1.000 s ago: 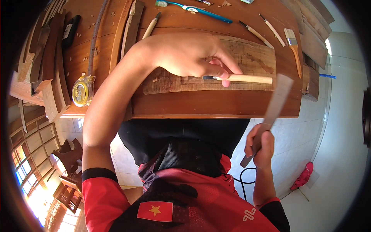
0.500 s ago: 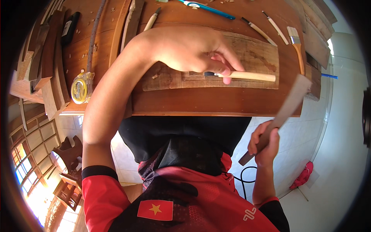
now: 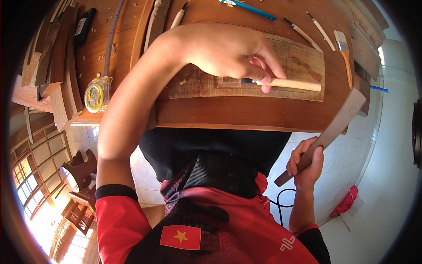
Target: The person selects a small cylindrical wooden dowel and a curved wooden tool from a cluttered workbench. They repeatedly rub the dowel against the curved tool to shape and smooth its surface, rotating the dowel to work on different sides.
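Pinched by the left hand [image 3: 233, 53], the chisel [image 3: 296, 84] lies over the board [image 3: 198, 86]; the right hand [image 3: 308, 166] grips a flat bar [image 3: 339, 116]. Such a slim fingertip hold could let the chisel twist.

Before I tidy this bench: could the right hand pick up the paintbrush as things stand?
Probably not: the right hand holds a flat bar, though the paintbrush lies in plain view.

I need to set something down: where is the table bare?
A bare strip of table lies between the wooden board and the near edge; a narrower patch separates the board's right end from the brush. Crowded: the left, with planks; the far right, with two slim tools; and the board itself, where the left hand holds a pale-handled tool.
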Demonstrator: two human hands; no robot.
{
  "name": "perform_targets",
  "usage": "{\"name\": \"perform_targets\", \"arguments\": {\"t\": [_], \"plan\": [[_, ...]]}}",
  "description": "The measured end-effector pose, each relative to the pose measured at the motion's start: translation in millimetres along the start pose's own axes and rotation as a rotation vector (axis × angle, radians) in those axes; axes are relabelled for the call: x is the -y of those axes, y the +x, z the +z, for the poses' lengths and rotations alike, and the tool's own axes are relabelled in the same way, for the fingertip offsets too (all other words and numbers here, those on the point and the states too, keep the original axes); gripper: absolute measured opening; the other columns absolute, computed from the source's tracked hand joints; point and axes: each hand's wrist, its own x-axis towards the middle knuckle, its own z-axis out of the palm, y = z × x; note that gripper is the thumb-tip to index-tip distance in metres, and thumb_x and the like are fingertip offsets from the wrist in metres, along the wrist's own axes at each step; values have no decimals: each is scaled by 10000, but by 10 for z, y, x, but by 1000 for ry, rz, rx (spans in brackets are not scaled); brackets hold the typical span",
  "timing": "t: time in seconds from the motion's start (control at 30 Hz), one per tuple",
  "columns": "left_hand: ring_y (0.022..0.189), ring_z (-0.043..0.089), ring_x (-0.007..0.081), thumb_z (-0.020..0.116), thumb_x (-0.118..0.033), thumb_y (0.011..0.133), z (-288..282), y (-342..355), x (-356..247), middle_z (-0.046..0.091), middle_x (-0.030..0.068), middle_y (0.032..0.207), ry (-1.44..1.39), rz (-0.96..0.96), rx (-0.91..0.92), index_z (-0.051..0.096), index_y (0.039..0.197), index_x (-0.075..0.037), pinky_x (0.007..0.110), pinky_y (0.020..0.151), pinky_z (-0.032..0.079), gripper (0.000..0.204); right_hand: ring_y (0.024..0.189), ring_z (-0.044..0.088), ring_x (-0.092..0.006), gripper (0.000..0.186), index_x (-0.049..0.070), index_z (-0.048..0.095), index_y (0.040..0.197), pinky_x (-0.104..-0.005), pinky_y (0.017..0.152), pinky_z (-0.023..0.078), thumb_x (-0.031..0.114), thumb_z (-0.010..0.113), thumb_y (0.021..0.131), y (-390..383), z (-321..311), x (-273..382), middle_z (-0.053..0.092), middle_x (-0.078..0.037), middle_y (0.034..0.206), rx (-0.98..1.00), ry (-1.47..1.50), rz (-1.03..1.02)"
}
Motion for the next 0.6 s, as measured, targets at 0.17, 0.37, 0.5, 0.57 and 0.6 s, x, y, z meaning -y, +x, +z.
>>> {"name": "perform_targets", "arguments": {"t": [0.17, 0.37, 0.5, 0.57, 0.6], "plan": [[1003, 733, 200, 611, -115, 1014, 0, -2, -73, 788, 79, 1068, -8, -146, 10, 713, 1324, -56, 344, 886, 557, 332, 445, 474, -117, 447, 45, 509, 956, -255, 431, 393, 461, 443, 1105, -35, -93, 5, 543, -79, 692, 122, -187, 61], [994, 729, 197, 607, -132, 1022, 24, 8, 38, 786, 73, 1055, 25, -32, -14, 711, 1330, -60, 347, 874, 554, 333, 401, 425, -120, 455, 69, 464, 935, -285, 383, 395, 471, 357, 1120, -35, -95, 7, 506, -80, 656, 258, -395, 123], [987, 729, 190, 614, -137, 1018, 1, 4, -11, 790, 71, 1041, 32, -36, 8, 714, 1325, -57, 339, 858, 548, 333, 436, 468, -115, 454, 48, 513, 955, -264, 413, 384, 465, 421, 1110, 20, -16, 8, 538, -80, 674, 18, -19, 106], [973, 725, 182, 620, -140, 1014, -7, 3, -45, 792, 67, 1035, 54, -43, 15, 718, 1318, -55, 331, 843, 542, 330, 401, 428, -118, 463, 63, 485, 931, -277, 379, 375, 478, 390, 1112, -6, -35, -4, 512, -76, 652, 143, -308, 142], [963, 721, 177, 623, -142, 1012, -7, 1, -50, 792, 64, 1032, 70, -46, 11, 721, 1313, -55, 327, 835, 538, 329, 400, 426, -117, 463, 64, 484, 930, -278, 379, 376, 480, 390, 1111, -20, -52, -21, 513, -76, 652, 161, -291, 143]]}}
